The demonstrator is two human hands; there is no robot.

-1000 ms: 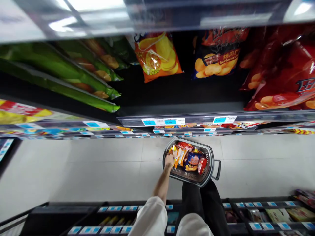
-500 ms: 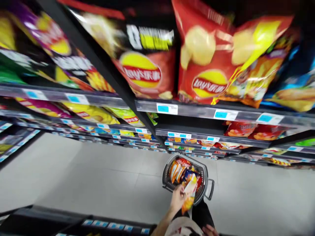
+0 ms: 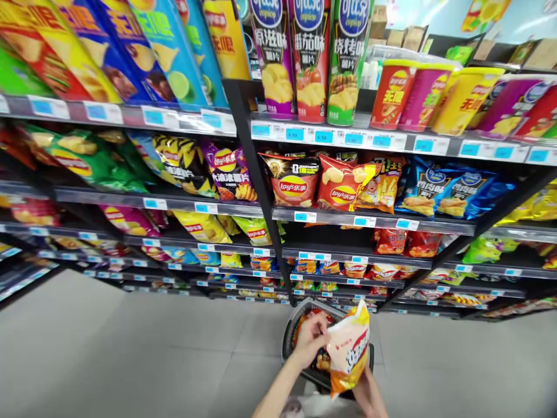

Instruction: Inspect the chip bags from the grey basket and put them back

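Note:
An orange, yellow and white bag of chips [image 3: 349,351] is held up in front of my body, its printed side towards me. My left hand [image 3: 310,338] pinches the bag's left edge with thumb and fingers. Behind the bag's lower right side is my right hand [image 3: 364,380], holding it there; its fingers are mostly hidden. Under both hands stands a dark grey shopping basket [image 3: 286,342], partly covered by the bag and my arms. Several snack bags [image 3: 322,361] lie inside it.
Black shelving [image 3: 374,222] fills the view ahead, stocked with chip bags and tubes. Red Lay's bags [image 3: 342,184] sit on a middle shelf, with tall chip canisters [image 3: 310,64] above. Grey tiled floor [image 3: 183,348] spreads around the basket. Another shelf [image 3: 26,278] edges the left side.
The bag has been raised and turned so its printed side faces me. My right hand has come up from my lap to the bag. The view has tilted up and back, showing higher shelves.

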